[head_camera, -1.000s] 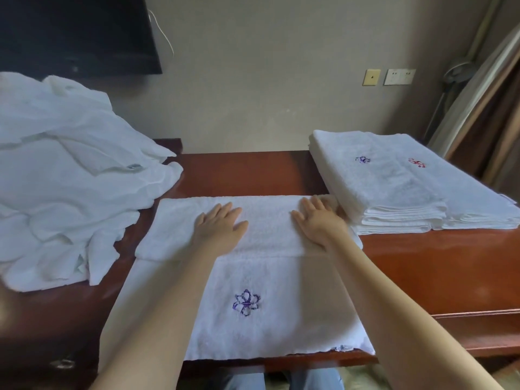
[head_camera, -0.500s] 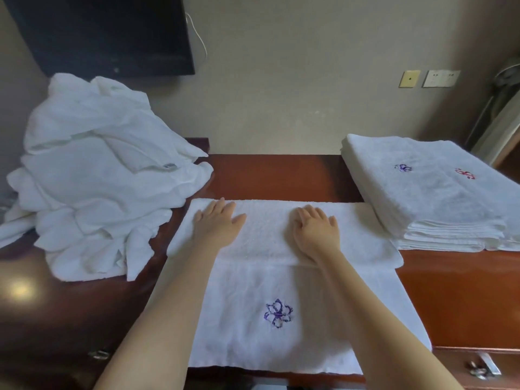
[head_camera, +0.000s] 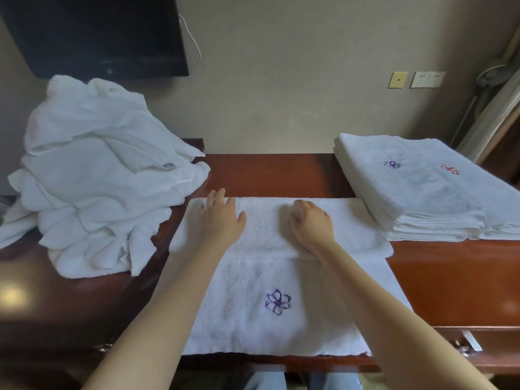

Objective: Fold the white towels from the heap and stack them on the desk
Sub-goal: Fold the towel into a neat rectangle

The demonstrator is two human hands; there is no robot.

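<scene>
A white towel (head_camera: 253, 311) with a purple embroidered flower lies flat across the desk (head_camera: 450, 280) in front of me, its far part folded over toward me. My left hand (head_camera: 222, 218) rests flat on the left of that folded strip, fingers straight. My right hand (head_camera: 311, 223) presses the strip near its middle, its fingers bent down at the tips and holding nothing. The heap of crumpled white towels (head_camera: 98, 178) sits at the left. The stack of folded towels (head_camera: 416, 190) stands at the right, with purple and red emblems on top.
A dark screen (head_camera: 98, 35) hangs on the wall above the heap. Wall sockets (head_camera: 416, 79) are at the upper right, and a standing fan and boards lean in the right corner. A drawer handle (head_camera: 468, 344) shows at the desk's front right.
Both hands stayed on the folded strip and slid slightly leftward across it. The right hand's fingertips now bend downward. My head has turned, shifting the view.
</scene>
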